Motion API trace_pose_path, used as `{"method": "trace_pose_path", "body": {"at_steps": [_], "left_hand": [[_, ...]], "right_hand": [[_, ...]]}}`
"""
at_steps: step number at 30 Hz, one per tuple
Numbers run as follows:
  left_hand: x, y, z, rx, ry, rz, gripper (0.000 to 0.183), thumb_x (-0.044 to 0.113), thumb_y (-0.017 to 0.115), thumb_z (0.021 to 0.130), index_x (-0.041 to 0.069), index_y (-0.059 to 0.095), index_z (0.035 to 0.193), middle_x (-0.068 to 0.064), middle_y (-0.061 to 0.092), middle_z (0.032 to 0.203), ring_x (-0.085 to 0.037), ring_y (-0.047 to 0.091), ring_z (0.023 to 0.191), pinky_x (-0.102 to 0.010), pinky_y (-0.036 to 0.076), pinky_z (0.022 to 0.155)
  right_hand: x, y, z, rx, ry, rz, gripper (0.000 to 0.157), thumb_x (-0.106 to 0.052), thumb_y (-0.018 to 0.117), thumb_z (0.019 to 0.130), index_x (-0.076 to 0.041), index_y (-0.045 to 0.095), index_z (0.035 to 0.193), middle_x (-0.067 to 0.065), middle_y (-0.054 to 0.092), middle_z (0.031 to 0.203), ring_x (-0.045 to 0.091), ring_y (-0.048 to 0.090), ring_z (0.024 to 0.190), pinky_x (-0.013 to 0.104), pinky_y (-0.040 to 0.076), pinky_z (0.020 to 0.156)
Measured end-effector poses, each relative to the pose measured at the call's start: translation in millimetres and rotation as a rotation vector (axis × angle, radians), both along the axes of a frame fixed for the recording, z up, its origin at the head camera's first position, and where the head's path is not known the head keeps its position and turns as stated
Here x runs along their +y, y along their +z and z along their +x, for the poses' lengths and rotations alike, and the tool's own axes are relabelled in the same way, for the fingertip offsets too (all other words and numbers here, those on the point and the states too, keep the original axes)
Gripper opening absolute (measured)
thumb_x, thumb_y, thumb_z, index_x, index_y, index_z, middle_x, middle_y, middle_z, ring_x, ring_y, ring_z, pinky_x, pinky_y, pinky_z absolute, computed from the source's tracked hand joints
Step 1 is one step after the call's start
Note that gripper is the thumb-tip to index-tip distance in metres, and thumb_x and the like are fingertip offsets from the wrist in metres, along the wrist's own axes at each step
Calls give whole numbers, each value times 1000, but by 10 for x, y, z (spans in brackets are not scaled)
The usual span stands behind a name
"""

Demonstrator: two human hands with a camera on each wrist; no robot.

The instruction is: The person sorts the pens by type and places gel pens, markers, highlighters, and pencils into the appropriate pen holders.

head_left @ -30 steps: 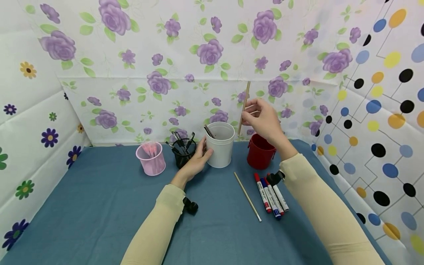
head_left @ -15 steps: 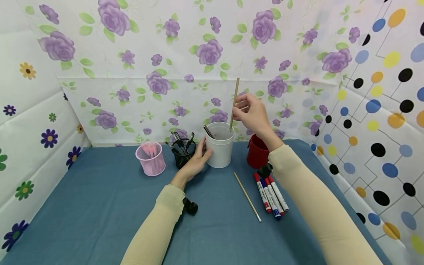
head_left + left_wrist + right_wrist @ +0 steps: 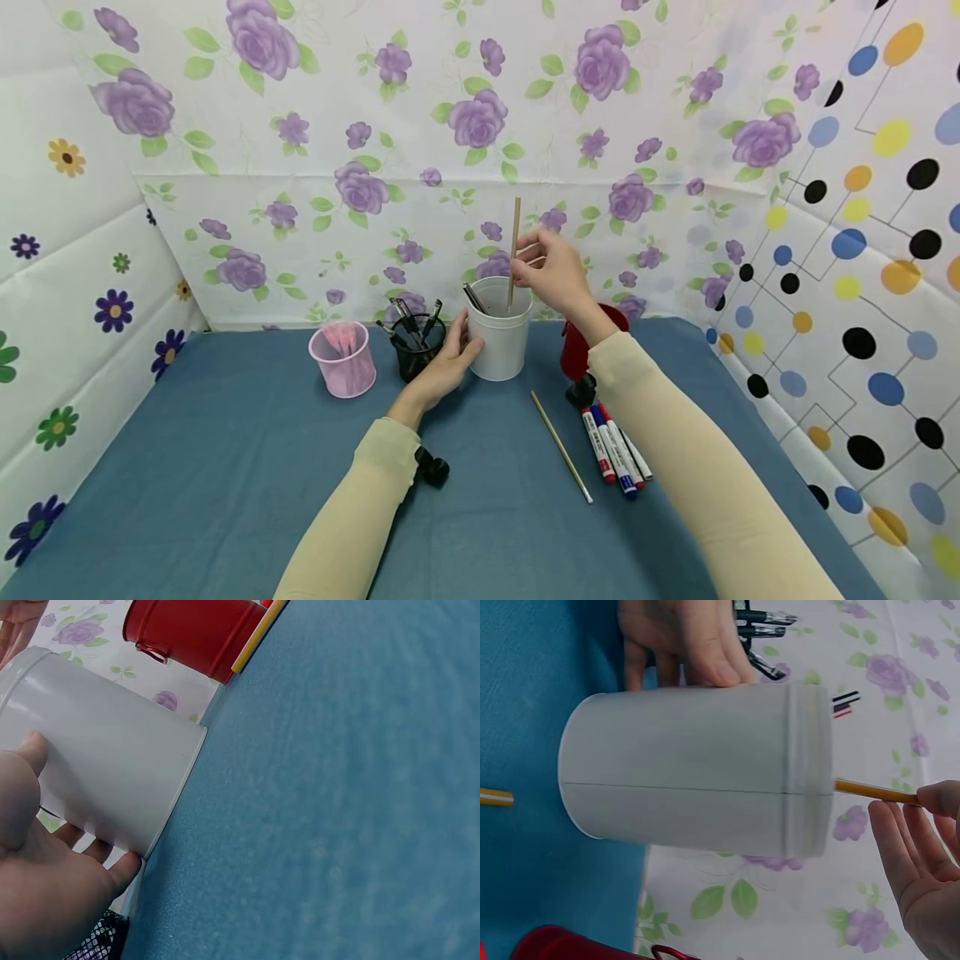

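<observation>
A white bucket-shaped pen holder [image 3: 498, 350] stands upright at the back middle, with a few dark sticks [image 3: 473, 297] leaning inside it. My left hand [image 3: 441, 367] holds its left side, thumb on the front and fingers behind, as the left wrist view shows. Over its mouth, my right hand [image 3: 553, 271] pinches a yellow pencil [image 3: 516, 225] between thumb and fingers. The pencil is nearly upright; its lower end is inside the holder, hidden by the wall in the right wrist view. Another pencil [image 3: 561, 446] lies on the blue cloth in front.
Left of the white holder are a black mesh cup [image 3: 414, 362] of black pens and a pink cup [image 3: 351, 375] with pink-tipped sticks. A red bucket [image 3: 574, 354] stands to the right, partly behind the right wrist. Several markers [image 3: 617, 454] lie before it on the blue cloth [image 3: 247, 467].
My right hand has moved left and down with the pencil, from beside the white holder to over it, and the pencil's end has gone inside. My left hand has stayed put.
</observation>
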State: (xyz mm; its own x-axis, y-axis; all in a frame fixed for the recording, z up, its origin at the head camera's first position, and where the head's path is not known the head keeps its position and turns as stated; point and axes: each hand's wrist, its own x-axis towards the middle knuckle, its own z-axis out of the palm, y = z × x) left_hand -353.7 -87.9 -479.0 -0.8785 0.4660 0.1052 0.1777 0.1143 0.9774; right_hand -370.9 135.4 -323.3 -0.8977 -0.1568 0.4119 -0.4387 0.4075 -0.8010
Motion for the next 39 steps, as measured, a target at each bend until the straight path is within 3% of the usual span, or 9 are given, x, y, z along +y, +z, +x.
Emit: {"method": "trace_pose_path", "body": {"at_steps": [20, 32, 39], "left_hand": [[21, 1, -3, -7, -5, -11, 80, 51, 42, 113, 31, -10, 171, -6, -1, 178, -30, 3, 165, -57, 16, 130], [10, 19, 6, -5, -9, -10, 80, 49, 40, 114, 29, -12, 170, -7, -3, 179, -30, 3, 165, -57, 14, 131], [0, -5, -12, -10, -2, -8, 82, 52, 43, 113, 30, -11, 171, -6, -3, 179, -30, 4, 165, -57, 16, 130]], "right_hand": [[-57, -260, -37, -27, -6, 48, 21, -9, 71, 102, -4, 66, 122, 16, 72, 105, 29, 75, 86, 33, 65, 74], [-41, -248, -6, -56, -8, 45, 28, -10, 70, 102, 1, 64, 127, 16, 72, 107, 30, 76, 89, 35, 65, 77], [34, -185, 82, -19, -5, 73, 20, -11, 72, 102, -7, 68, 121, 14, 72, 107, 27, 76, 87, 35, 65, 77]]}}
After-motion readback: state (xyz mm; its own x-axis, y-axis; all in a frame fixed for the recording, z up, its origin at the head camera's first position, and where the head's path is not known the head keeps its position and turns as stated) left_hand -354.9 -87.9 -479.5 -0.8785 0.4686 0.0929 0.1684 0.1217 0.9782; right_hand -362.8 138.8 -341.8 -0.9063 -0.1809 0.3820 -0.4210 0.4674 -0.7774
